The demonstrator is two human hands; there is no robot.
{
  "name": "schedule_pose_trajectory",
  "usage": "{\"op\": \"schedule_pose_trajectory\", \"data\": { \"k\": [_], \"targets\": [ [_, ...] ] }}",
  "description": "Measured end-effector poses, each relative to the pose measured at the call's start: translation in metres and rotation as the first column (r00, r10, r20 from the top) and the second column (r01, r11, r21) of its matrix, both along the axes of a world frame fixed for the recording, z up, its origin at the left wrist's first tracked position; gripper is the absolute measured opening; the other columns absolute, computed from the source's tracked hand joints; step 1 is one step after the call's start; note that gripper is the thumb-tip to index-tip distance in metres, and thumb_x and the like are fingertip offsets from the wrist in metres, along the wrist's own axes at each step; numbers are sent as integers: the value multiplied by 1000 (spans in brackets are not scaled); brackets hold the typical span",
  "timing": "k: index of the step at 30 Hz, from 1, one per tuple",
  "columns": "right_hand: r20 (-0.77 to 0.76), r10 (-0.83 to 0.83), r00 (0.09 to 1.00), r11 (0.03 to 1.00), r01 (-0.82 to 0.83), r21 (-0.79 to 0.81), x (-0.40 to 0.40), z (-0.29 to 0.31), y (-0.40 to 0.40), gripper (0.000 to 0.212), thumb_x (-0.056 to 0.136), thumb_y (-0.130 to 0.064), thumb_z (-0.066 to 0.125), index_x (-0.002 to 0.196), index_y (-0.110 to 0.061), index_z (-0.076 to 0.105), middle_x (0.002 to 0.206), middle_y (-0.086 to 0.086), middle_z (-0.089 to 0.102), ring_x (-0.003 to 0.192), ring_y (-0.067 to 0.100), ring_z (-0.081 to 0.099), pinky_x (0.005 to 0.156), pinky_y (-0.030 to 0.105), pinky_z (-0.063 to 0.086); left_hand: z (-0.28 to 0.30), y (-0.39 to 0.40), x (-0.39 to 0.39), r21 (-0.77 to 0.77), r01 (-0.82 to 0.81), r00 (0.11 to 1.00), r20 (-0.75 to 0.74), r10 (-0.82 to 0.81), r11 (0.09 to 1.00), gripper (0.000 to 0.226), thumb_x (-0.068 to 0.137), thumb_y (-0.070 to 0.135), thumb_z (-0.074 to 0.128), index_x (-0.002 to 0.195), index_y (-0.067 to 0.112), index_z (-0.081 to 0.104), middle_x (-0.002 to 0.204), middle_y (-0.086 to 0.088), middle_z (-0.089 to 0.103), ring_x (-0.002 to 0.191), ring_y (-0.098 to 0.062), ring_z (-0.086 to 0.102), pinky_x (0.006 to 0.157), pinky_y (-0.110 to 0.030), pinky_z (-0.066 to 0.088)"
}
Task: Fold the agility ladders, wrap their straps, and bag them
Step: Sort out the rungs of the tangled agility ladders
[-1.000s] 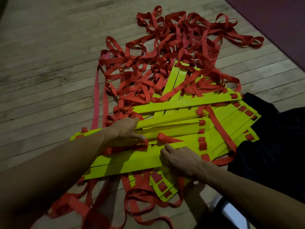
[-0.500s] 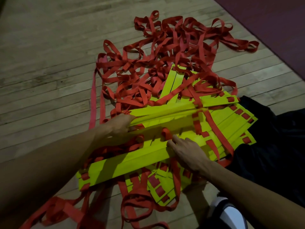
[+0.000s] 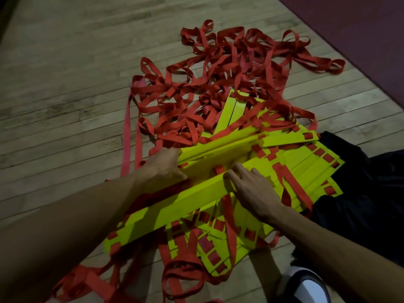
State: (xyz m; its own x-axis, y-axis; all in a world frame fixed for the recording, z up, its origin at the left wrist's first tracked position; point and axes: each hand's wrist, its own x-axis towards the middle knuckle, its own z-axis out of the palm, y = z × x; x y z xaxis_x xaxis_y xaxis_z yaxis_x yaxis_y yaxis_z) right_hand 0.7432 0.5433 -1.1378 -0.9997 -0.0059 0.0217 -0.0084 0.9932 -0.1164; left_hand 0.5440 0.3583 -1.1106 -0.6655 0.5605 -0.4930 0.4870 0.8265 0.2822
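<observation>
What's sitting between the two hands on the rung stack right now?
In the head view, a short red strap loop stands on the yellow rungs between the left hand and right hand.

Both forearms are bare and sleeveless, with dark trousers (image 3: 371, 193) and a white-toed shoe (image 3: 306, 285).

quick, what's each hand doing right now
Left hand: grips the yellow rungs at their left end.
Right hand: open, fingers spread flat on the rungs.

The wooden floor (image 3: 65, 88) at the left is bare and gives free passage. Ahead, the tangled red straps (image 3: 218, 84) block the way. At the right, a dark cloth (image 3: 371, 193) lies against the yellow rungs (image 3: 306, 162).
</observation>
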Motion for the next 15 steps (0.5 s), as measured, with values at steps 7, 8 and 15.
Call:
{"op": "schedule_pose_trajectory", "data": {
  "k": [7,8,15],
  "targets": [
    [114,46,992,996,-36,-86,-1,-1,-2,59,77,2,77,130,-9,52,128,15,50,96,29,63,87,39,50,-19,-7,3,-92,23,997,-67,-30,996,8,95,17,60,102,18,64,87,-3,65,74,-19,62,55,-34,46],
    [112,50,992,996,-42,-76,0,-3,-2,60,76,4,76,130,-8,51,129,16,50,98,30,63,89,40,50,-20,-7,5,-82,10,999,-45,-14,997,9,93,22,63,102,20,65,89,-1,66,76,-19,64,60,-37,52],
    [102,84,991,992,-74,-101,2,-7,-4,52,87,4,65,132,-10,44,133,16,44,99,31,61,92,42,47,-33,-9,32,-99,-31,998,-65,24,995,43,81,37,70,119,21,60,102,-5,67,89,-28,66,78,-43,58]
  ]
}}
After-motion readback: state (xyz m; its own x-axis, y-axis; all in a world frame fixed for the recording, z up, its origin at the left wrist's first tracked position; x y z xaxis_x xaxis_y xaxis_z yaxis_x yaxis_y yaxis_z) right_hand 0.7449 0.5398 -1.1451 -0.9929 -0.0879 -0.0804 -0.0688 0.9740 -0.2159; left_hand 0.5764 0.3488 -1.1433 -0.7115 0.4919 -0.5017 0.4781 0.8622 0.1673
